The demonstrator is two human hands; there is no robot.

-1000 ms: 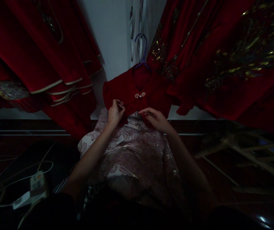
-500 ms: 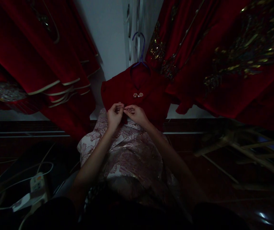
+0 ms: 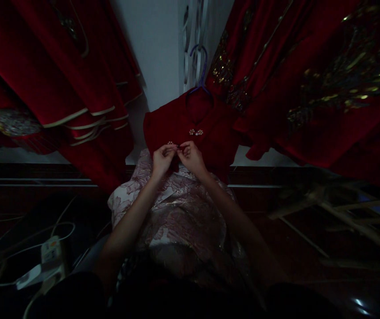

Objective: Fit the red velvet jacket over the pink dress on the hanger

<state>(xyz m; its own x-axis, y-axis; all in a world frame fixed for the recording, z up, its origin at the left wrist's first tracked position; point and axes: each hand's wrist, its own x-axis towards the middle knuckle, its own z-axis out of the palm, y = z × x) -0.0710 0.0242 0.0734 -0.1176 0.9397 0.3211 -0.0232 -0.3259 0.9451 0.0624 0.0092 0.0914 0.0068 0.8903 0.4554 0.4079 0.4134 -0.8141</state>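
A red top (image 3: 166,119) hangs from a purple hanger (image 3: 203,73) in front of me, its lower part meeting the fabric over my lap. Pearl-like flower ornaments (image 3: 196,132) decorate its chest, and a second ornament (image 3: 170,143) shows just above my left fingers. My left hand (image 3: 163,160) is closed in a pinch at the front of the top. Close beside it, fingertips nearly touching, my right hand (image 3: 192,159) pinches too. Whatever sits between the fingertips is too small and dark to make out. Pale floral brocade fabric (image 3: 173,208) lies beneath my forearms.
Red garments (image 3: 87,75) hang on the left, and sequined red garments (image 3: 309,146) on the right. A white power strip (image 3: 51,252) with cables lies at lower left. A wooden frame (image 3: 336,212), blurred, stands at right. Behind the hanger is a pale wall (image 3: 157,48).
The view has shifted slightly, so the garments sit a little further right. My right fingers have lifted and curled more; both hands stay together at the front of the top.
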